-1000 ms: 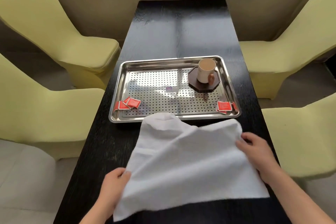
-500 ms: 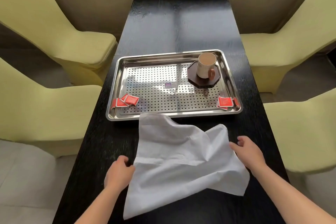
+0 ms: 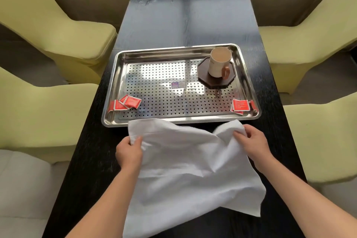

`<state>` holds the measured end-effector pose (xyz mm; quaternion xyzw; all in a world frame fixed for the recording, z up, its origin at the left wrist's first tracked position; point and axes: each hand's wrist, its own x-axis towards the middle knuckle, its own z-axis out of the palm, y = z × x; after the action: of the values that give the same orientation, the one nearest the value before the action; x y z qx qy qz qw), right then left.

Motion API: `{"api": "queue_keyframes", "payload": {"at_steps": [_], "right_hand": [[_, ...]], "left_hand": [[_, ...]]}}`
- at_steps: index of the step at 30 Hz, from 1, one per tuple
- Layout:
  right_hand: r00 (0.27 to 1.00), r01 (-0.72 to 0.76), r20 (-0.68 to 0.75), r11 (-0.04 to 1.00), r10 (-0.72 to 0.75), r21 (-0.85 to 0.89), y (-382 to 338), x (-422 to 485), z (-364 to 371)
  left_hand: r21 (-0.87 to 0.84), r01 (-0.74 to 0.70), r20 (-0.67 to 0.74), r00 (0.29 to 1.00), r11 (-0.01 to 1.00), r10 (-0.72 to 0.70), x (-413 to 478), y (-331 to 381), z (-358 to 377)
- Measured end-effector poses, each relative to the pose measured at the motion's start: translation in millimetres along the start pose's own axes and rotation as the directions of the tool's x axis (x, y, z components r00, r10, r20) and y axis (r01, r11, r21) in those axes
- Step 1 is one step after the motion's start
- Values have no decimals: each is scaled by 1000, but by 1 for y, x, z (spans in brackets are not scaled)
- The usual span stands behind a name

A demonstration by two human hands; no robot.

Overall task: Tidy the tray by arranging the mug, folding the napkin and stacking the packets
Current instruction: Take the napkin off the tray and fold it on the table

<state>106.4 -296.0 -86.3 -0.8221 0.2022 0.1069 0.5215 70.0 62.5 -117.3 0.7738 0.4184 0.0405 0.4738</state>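
I see a long black wood-grain counter (image 3: 185, 15). Directly on it: a perforated steel tray (image 3: 146, 53) set crosswise, and a rumpled white napkin (image 3: 185, 176) at the near end, its far edge just reaching the tray's rim.

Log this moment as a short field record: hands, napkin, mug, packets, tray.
left hand: gripping the napkin's far left edge
right hand: gripping the napkin's far right corner
napkin: white, rumpled, unfolded, on the black table in front of the tray
mug: upright on a dark octagonal coaster, tray's far right corner
packets: red, one cluster near left, one near right
tray: steel, perforated floor
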Motion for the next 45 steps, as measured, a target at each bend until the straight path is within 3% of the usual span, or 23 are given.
{"api": "queue_keyframes", "payload": {"at_steps": [2,6,10,14,17,20,23,26,33,37,42,45], "right_hand": [[999,-19,-41,999,18,-27,1,3,-1],[995,-83,-69,965,68,-249,0,15,6],[985,-171,-82,889,151,-425,12,1,-3],[964,-261,-142,889,223,-377,29,-45,-23],[929,-367,-180,875,324,-316,46,-86,-33],[911,-413,-96,877,401,-246,67,-115,-37],[908,-402,56,900,415,-167,75,-131,-38],[921,-351,109,919,373,-179,82,-133,-42],[950,-294,133,952,282,85,80,-145,-55],[935,-322,184,944,304,75,81,-163,-57],[937,-338,77,941,340,-38,90,-173,-56],[934,-351,-6,910,358,-219,105,-182,-48]], "left_hand": [[43,-21,-19,1000,999,21,-1,-7,-11],[134,48,143,987,990,-67,-2,-6,-14],[343,-7,224,972,939,-74,-17,-16,-24],[405,-8,271,956,914,-111,-48,-51,-58],[532,52,268,936,845,-226,-69,-80,-86],[591,99,319,883,800,-345,-86,-95,-100],[467,198,382,834,862,-399,-96,-98,-104],[329,288,395,823,899,-408,-103,-102,-107],[9,359,325,881,933,-342,-120,-110,-122],[-41,316,245,923,948,-297,-131,-118,-126],[93,399,465,793,912,-394,-137,-125,-132],[117,362,448,812,925,-375,-137,-129,-136]]}}
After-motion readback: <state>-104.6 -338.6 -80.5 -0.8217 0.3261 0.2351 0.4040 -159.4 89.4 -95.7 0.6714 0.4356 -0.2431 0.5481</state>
